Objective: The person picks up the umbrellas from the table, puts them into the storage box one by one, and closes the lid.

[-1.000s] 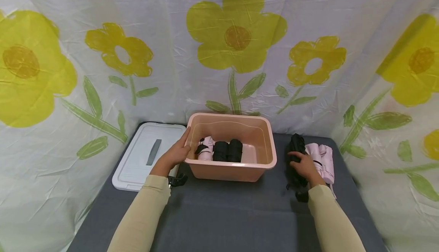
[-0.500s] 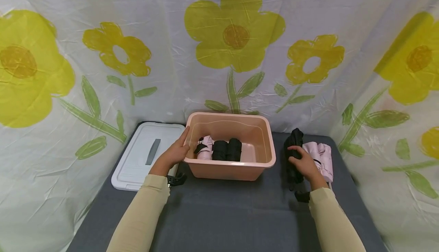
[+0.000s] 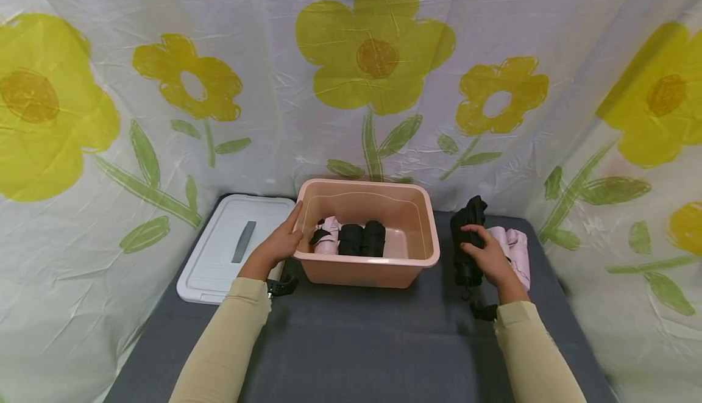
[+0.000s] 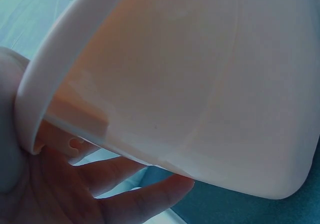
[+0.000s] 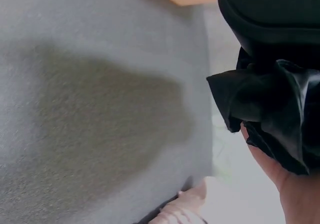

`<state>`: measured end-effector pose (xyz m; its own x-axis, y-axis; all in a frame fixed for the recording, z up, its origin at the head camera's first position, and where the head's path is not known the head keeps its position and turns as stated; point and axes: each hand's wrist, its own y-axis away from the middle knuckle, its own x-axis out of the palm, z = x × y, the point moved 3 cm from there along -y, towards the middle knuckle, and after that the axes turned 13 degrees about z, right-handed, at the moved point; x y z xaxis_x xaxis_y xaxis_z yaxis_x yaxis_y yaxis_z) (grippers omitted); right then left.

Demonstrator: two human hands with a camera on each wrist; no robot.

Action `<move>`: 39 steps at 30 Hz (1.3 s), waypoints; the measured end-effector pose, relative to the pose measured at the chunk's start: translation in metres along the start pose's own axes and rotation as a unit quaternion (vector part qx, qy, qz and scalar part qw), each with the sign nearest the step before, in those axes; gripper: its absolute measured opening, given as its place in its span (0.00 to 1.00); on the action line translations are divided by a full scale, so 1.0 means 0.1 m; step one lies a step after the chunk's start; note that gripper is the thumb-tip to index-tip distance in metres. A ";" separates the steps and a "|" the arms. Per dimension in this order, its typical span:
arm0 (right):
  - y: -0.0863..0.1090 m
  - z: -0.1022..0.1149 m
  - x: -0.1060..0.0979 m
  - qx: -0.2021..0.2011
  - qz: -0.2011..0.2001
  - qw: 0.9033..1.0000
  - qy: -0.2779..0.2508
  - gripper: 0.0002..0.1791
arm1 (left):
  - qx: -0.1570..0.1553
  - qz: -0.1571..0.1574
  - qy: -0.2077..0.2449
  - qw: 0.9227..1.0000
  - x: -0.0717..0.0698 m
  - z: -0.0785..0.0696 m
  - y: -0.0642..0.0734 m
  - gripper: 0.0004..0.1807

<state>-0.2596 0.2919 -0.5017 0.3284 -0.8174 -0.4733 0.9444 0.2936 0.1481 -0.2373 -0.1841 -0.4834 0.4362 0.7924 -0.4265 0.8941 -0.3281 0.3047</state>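
Black folded umbrella [image 3: 462,263] is in the right grip [image 3: 490,263], fingers and thumb curled round its middle, so that hand's only open about as wide as the umbrella is thick. One end pokes out past the fingers, the other points back toward the person. Can't really tell if it's clear of the tabletop [image 3: 384,345].

Just right of that grip, partly hidden by it, there's a pair of pink rolled bundles [image 3: 520,256] side by side. Well off to its left sits the peachy-pink bin [image 3: 362,274], with a pink bundle [image 3: 327,243] and two black bundles [image 3: 362,241] lying next to each other inside.

Left grip [image 3: 280,241] is on the bin's left end, pretty much open: fingers straight and spread along the outside of the wall, up under the rim. Left of that hand, and partly behind it, is a white lid [image 3: 211,269] with a grey handle [image 3: 244,242], lying flat. Big yellow-flower sheet [image 3: 263,74] hangs beyond both hands.
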 end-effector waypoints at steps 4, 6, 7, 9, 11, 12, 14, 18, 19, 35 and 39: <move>0.01 0.10 -0.01 -0.017 0.002 1.000 -0.005 0.25 | 0.000 0.001 0.005 1.000 0.01 0.01 0.00 0.43; 0.03 0.18 -0.01 -0.021 0.006 1.000 -0.005 0.25 | 0.002 0.002 0.006 1.000 0.01 0.02 0.00 0.43; 0.04 0.22 -0.01 -0.023 0.007 1.000 0.001 0.25 | 0.003 0.003 0.005 1.000 0.01 0.02 0.00 0.43; 0.07 0.34 -0.01 -0.028 0.013 1.000 -0.003 0.26 | 0.003 0.003 0.006 1.000 0.01 0.03 0.01 0.42; 0.10 0.47 0.00 -0.033 0.017 0.999 -0.012 0.26 | 0.004 0.004 0.006 1.000 0.00 0.04 0.00 0.42; 0.12 0.53 0.00 -0.035 0.017 0.999 -0.009 0.26 | 0.004 0.004 0.007 1.000 0.00 0.04 0.00 0.42; 0.14 0.64 0.00 -0.040 0.017 0.999 -0.008 0.25 | 0.003 0.004 0.008 1.000 0.01 0.05 0.01 0.42; 0.13 0.70 -0.01 -0.044 0.014 0.999 -0.001 0.25 | 0.004 0.004 0.009 1.000 0.01 0.07 0.00 0.41; 0.12 0.69 -0.02 -0.046 0.014 0.999 -0.003 0.25 | 0.004 0.004 0.008 1.000 0.01 0.07 0.00 0.41; 0.05 0.95 -0.06 -0.079 0.030 0.996 -0.018 0.27 | 0.006 0.001 0.004 1.000 0.01 0.04 0.00 0.41; 0.03 1.05 -0.05 -0.086 0.039 0.995 -0.027 0.27 | 0.006 0.005 0.009 1.000 0.01 0.05 -0.01 0.41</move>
<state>-0.2570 0.2450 -0.4082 0.4052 -0.8129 -0.4184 0.9005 0.4339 0.0289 -0.2376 -0.1856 -0.4882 0.4436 0.7978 -0.4083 0.8907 -0.3420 0.2995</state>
